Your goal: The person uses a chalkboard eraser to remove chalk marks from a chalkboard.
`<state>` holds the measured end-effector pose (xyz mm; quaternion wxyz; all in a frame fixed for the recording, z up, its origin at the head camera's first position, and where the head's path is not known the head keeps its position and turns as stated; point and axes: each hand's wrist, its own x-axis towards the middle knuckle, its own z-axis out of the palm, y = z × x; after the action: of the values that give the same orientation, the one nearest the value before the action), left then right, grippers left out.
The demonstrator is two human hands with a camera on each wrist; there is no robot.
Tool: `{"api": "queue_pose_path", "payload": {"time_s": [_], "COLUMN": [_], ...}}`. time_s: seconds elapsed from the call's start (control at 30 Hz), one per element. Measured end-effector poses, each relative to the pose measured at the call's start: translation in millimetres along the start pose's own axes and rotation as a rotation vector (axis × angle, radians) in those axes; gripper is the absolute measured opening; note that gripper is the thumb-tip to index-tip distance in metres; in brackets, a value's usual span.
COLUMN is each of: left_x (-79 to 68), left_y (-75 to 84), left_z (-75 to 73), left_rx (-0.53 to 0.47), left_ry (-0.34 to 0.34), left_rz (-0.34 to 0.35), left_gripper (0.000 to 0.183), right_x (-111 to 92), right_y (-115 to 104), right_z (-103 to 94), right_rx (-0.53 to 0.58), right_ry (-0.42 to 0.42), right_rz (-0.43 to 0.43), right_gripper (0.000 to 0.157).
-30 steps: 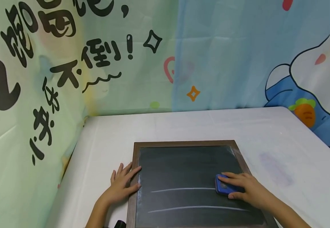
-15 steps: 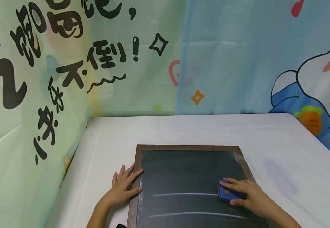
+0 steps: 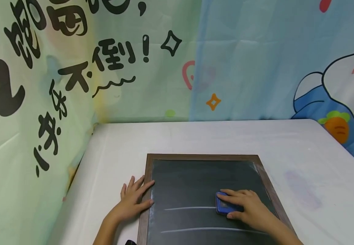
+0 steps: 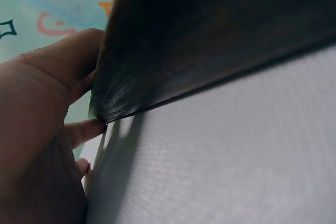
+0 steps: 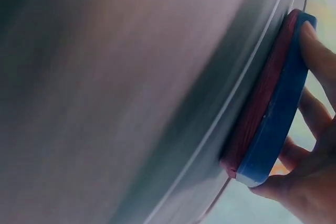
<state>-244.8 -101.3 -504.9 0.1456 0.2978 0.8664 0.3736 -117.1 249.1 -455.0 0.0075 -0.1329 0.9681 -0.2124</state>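
A blackboard (image 3: 189, 182) with a brown wooden frame lies on the white table, two white chalk lines curving across it. My right hand (image 3: 253, 209) grips a blue board eraser (image 3: 221, 205) at the right end of the upper chalk line (image 3: 190, 208). The right wrist view shows fingers and thumb around the eraser's blue back (image 5: 283, 114), its dark red felt side (image 5: 260, 108) facing the board. My left hand (image 3: 130, 203), fingers spread, rests on the frame's left side, index finger and thumb reaching over it. The left wrist view shows that hand (image 4: 47, 98) at the board's edge.
The lower chalk line (image 3: 210, 228) runs nearer to me. A small black object (image 3: 130, 242) shows at the bottom edge, left of the board. A faint purple stain (image 3: 302, 189) marks the table at right. A printed cloth backdrop (image 3: 241, 68) stands behind the table.
My right hand has moved left with the eraser along the upper chalk line, and that line's visible part is shorter. The left hand keeps its place on the frame. The head view has shifted slightly.
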Motion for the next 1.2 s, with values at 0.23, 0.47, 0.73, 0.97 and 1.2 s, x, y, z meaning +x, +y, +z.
{"api": "queue_pose_path", "payload": {"time_s": [0.23, 0.47, 0.73, 0.97, 1.2], "left_x": [0.4, -3.6, -1.6, -0.8, -3.6], "left_y": [0.1, -0.9, 3.1, 7.1, 6.9], "left_z": [1.1, 1.0, 2.1, 0.9, 2.3], "left_rx": [0.015, 0.010, 0.026, 0.052, 0.048], "left_ry": [0.006, 0.010, 0.014, 0.017, 0.013], "left_rz": [-0.006, -0.011, 0.008, 0.011, 0.007], "left_gripper": [0.057, 0.057, 0.057, 0.048, 0.042], "right_x": [16.4, 40.1, 61.4, 77.7, 88.3], "right_y": [-29.7, -60.1, -93.4, -116.3, -140.6], "right_z": [4.9, 16.0, 27.5, 34.2, 46.3], "right_rx": [0.019, 0.048, 0.016, -0.023, -0.078], "right_ry": [-0.035, -0.107, -0.130, -0.148, -0.183], "right_rz": [0.019, 0.023, 0.003, -0.045, -0.051], "right_gripper": [0.059, 0.057, 0.056, 0.054, 0.055]}}
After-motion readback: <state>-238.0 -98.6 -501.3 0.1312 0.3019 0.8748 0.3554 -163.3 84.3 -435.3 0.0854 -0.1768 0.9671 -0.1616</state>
